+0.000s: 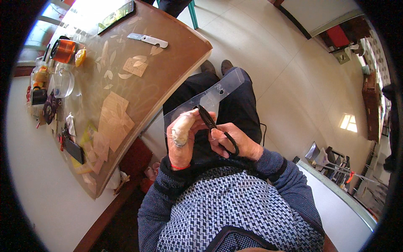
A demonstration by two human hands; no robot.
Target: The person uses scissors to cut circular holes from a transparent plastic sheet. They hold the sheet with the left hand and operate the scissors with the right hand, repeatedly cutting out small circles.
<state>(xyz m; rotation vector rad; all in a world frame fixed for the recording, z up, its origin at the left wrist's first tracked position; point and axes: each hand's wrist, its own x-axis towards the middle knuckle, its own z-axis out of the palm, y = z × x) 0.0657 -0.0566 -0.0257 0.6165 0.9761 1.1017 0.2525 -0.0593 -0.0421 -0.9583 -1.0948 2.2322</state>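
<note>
My left hand (179, 154) grips a clear plastic strip (231, 82) that lies across my lap. A pale, whitish covering (183, 127) appears to wrap the thumb of that hand; a red cord circles its wrist. Small dark-edged holes show in the strip. My right hand (234, 138) holds black-handled scissors (207, 118), with its fingers at the handle loops. The dark scissor blades reach up to the strip beside one hole, close to my left fingertips. Whether the blades are parted cannot be made out.
On the table (176, 47) to the left lie a smartphone (116, 17), a knife-like metal blade (148, 40), brown paper pieces (115, 121) and a dark phone-like object (74, 151). An orange jar (64, 50) and a clear glass cup (64, 83) stand farther back. A white-topped surface (333, 195) is at right.
</note>
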